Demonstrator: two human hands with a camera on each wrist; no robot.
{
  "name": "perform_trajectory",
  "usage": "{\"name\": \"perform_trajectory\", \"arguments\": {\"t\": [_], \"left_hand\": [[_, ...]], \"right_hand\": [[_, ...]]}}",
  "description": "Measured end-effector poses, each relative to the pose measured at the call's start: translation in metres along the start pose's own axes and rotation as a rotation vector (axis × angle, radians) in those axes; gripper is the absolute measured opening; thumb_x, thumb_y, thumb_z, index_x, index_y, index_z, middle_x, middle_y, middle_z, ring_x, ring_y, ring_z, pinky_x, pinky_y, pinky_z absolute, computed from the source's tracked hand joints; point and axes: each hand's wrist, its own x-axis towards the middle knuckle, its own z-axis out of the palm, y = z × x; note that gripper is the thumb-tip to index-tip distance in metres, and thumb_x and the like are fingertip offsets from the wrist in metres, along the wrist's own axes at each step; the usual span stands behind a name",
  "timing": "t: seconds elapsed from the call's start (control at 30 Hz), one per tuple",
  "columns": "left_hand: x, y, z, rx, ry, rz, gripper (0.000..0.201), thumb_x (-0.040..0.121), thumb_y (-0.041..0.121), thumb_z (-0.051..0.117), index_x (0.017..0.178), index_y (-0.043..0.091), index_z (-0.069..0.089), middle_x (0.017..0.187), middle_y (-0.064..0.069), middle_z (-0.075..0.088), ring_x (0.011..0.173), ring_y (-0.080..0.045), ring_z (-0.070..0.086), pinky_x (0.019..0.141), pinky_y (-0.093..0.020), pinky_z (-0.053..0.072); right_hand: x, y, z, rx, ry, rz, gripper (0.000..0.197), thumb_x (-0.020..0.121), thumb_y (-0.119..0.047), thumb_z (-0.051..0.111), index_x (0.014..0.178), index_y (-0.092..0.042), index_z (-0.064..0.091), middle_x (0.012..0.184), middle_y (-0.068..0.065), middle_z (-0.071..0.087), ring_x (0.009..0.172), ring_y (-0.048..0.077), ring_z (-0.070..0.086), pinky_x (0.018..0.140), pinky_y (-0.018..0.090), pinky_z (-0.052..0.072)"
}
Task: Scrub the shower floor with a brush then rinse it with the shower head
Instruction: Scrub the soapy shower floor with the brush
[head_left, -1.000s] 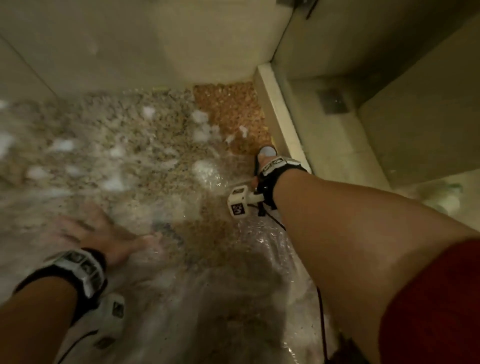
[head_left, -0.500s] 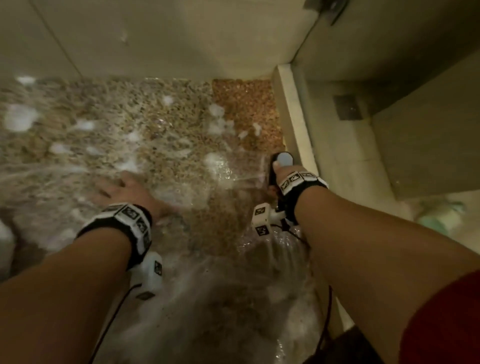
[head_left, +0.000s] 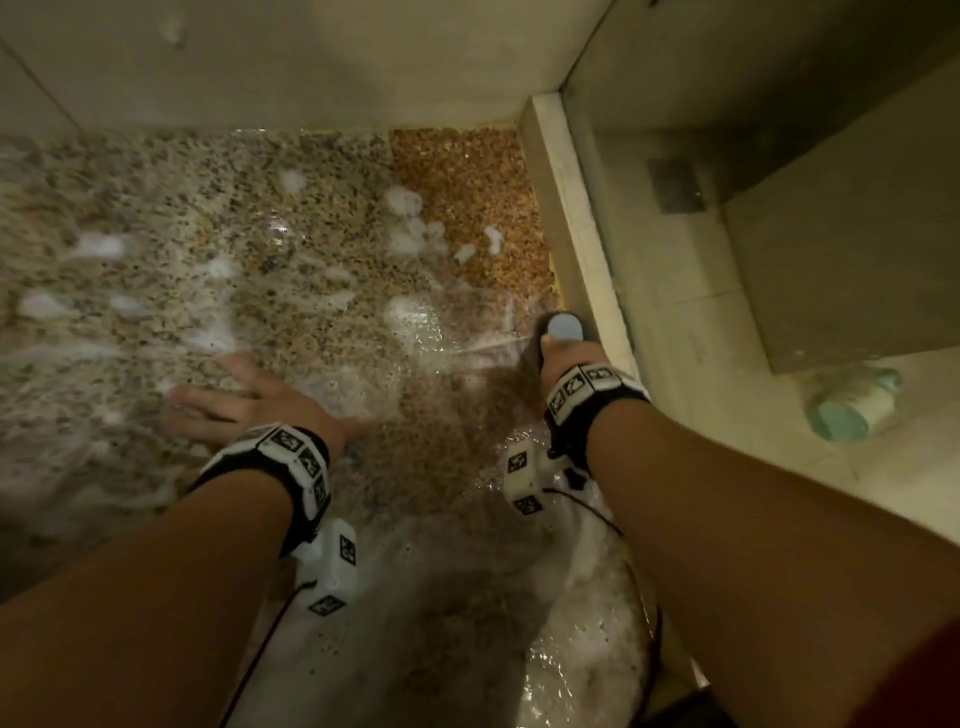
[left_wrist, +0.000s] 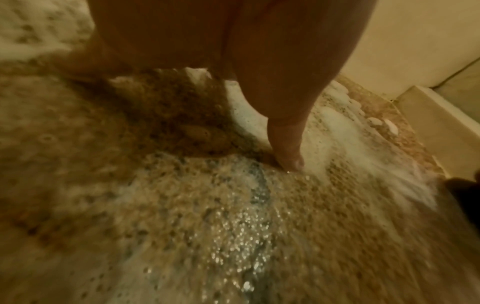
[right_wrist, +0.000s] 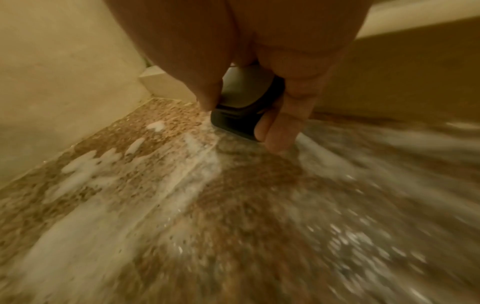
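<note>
The pebble shower floor (head_left: 291, 270) is wet, with white foam patches (head_left: 410, 208) and running water. My right hand (head_left: 569, 364) grips a black shower head (head_left: 563, 327) low beside the curb. In the right wrist view my thumb and fingers wrap the shower head (right_wrist: 241, 115), and water streams from it over the shower floor (right_wrist: 182, 195). My left hand (head_left: 249, 400) lies flat on the wet pebbles with fingers spread, holding nothing. The left wrist view shows its thumb (left_wrist: 285, 144) touching the foamy shower floor (left_wrist: 207, 205). No brush is in view.
A raised pale curb (head_left: 576, 234) bounds the shower on the right, with a tiled wall (head_left: 311, 62) behind. Beyond the curb are a dry tiled floor with a dark square drain (head_left: 675, 187) and a green-and-white bottle (head_left: 852, 405) lying on its side.
My left hand has slid forward and to the right across the wet pebbles. My right hand stays by the curb with the shower head, still spraying.
</note>
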Motion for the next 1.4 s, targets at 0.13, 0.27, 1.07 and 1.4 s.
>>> {"name": "perform_trajectory", "arguments": {"t": [0.13,0.27,1.07,1.4], "left_hand": [[0.01,-0.002,0.005,-0.007,0.01,0.067,0.173,0.048,0.084,0.082,0.155,0.015,-0.035,0.16,-0.032,-0.034,0.151,-0.056,-0.018,0.117,-0.075,0.01],[0.016,-0.001,0.008,-0.024,-0.009,0.072,0.175,0.048,0.085,0.081,0.151,0.014,-0.042,0.156,-0.034,-0.039,0.149,-0.057,-0.021,0.117,-0.076,0.009],[0.01,-0.015,-0.003,-0.07,-0.052,0.117,0.16,0.066,0.074,0.083,0.15,0.023,-0.043,0.155,-0.029,-0.043,0.148,-0.055,-0.027,0.118,-0.074,0.015],[0.046,-0.071,-0.037,-0.123,0.048,0.133,0.155,0.057,0.082,0.081,0.154,0.042,-0.034,0.162,-0.016,-0.041,0.153,-0.045,-0.026,0.119,-0.074,0.013]], "right_hand": [[0.017,-0.037,-0.037,-0.201,0.058,-0.063,0.052,0.109,-0.018,0.035,0.158,-0.011,0.02,0.167,0.012,0.007,0.149,0.034,0.024,0.106,0.045,0.042],[0.022,-0.083,-0.063,0.336,0.089,0.006,0.058,0.107,-0.039,0.036,0.156,-0.009,0.028,0.159,0.015,0.033,0.135,0.033,0.044,0.092,0.038,0.042],[-0.023,-0.156,0.005,0.13,-0.183,-0.442,0.065,0.096,-0.061,0.052,0.136,-0.009,0.053,0.125,0.01,0.063,0.101,0.028,0.061,0.077,0.033,0.045],[0.024,-0.134,-0.048,0.458,0.116,-0.064,0.069,0.101,-0.064,0.029,0.139,-0.01,0.051,0.149,0.016,0.046,0.128,0.033,0.05,0.094,0.035,0.037]]}}
